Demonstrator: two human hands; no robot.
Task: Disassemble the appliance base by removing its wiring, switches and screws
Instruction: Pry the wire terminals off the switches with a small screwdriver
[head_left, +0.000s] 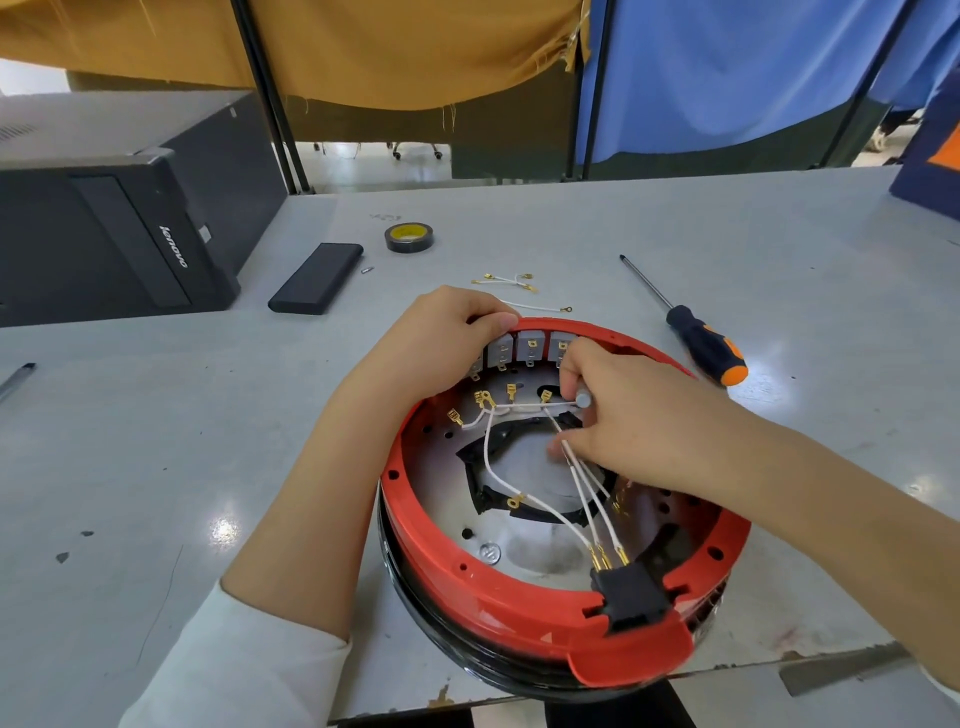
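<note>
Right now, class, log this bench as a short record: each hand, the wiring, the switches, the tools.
Left hand: grips the far rim of the red appliance base.
Right hand: inside the base, pinches white wires and a small grey part.
Wiring: three leads plugged into the black connector; removed wires lie on the table.
Switches: seated in the far wall.
Tools: screwdriver right of base; tape roll beyond.
</note>
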